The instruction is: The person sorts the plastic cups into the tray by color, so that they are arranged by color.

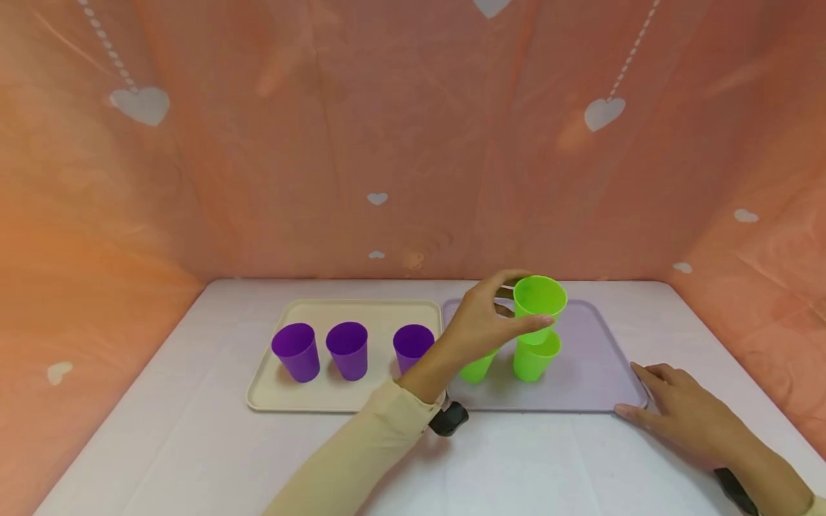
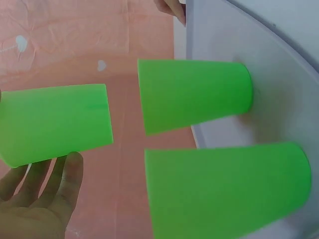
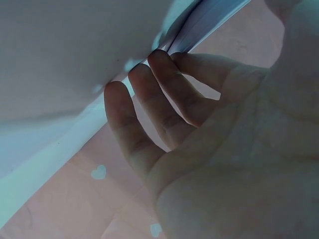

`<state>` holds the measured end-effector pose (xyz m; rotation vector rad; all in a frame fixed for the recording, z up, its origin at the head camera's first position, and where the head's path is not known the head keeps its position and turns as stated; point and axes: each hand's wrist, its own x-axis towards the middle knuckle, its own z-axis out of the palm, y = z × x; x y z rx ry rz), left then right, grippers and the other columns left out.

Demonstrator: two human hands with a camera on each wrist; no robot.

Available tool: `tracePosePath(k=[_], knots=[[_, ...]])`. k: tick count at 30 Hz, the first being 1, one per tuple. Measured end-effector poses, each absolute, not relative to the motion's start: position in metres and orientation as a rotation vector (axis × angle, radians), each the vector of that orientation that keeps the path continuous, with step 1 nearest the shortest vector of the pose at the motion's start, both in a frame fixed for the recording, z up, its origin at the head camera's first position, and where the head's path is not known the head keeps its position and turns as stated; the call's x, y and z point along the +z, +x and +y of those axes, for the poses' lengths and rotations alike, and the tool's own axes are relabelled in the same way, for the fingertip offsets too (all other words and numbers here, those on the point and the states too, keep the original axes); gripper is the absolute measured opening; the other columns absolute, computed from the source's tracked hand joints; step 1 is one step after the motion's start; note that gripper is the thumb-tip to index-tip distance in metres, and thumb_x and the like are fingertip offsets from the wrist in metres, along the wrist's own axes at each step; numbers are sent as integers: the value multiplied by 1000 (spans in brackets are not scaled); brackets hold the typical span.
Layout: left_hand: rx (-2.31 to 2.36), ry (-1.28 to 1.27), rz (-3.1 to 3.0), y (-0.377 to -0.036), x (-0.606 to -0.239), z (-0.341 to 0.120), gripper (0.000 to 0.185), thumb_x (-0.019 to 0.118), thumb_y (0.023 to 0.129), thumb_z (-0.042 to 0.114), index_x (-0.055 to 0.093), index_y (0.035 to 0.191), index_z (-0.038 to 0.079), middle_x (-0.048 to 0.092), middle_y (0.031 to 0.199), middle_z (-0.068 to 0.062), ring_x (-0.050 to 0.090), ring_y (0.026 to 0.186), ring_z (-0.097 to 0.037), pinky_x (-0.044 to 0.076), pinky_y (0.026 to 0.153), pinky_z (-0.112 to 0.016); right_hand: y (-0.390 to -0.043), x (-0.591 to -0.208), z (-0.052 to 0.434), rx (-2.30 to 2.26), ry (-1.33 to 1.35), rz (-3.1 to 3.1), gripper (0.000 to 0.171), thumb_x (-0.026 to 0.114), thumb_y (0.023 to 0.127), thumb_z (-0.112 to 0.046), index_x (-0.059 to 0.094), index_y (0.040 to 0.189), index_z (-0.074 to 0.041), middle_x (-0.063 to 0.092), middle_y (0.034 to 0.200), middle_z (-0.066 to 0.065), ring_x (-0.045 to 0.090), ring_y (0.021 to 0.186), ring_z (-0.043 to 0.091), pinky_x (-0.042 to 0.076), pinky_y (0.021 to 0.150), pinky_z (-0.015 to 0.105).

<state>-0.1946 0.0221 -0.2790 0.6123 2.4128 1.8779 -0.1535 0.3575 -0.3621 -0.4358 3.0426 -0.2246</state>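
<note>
Peach fabric printed with white hearts (image 1: 603,113) walls in a pale counter (image 1: 193,444) on three sides. Two trays sit side by side near the counter's back edge, their inner rims touching or nearly so. At the left, the cream tray (image 1: 303,401) carries three purple cups (image 1: 347,350) standing upright in a row, mouths up. At the right, the lilac tray (image 1: 594,373) carries two green cups (image 1: 534,358), upright near its left half; the nearer-left one is partly hidden by the forearm. Above the right-hand green cup, the left hand (image 1: 480,326) holds a third green cup (image 1: 539,297) in the air, mouth up, its grip curled around the cup's side, thumb in front and fingers behind. The right hand (image 1: 677,408) rests flat on the counter at the lilac tray's front right corner, fingers straight, fingertips touching the rim.
</note>
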Motion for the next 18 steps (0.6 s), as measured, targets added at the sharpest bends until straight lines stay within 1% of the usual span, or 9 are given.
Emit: tracePosePath(k=[6,10,14,18], knots=[[1824,641,2420,-200,-274,41,62,86,78,34,58,132,29,63,122,15,60,102,-2,55,82,-17,-154,-362,357,-225,-412,3033,93,61,88,-66,45,144,6,52,132,27,51,118,44,48,87,68],[1815,662,2378,-204,-272,55,62,87,76,31,59,131,25,63,119,15,61,100,-1,55,80,-15,-155,-362,357,-214,-401,3030,94,62,87,-67,45,144,6,53,132,26,50,118,43,48,86,68],[1791,707,2349,-210,-272,67,61,87,76,31,60,130,24,63,116,17,59,100,1,54,82,-13,-154,-361,358,-200,-394,3024,95,62,86,-68,45,144,6,53,132,26,50,118,44,48,85,68],[1691,731,2386,-217,-274,75,62,88,75,32,60,130,23,63,117,16,61,102,1,53,81,-11,-155,-361,358,-210,-400,3024,94,62,86,-67,46,144,5,53,131,26,51,118,44,49,84,68]])
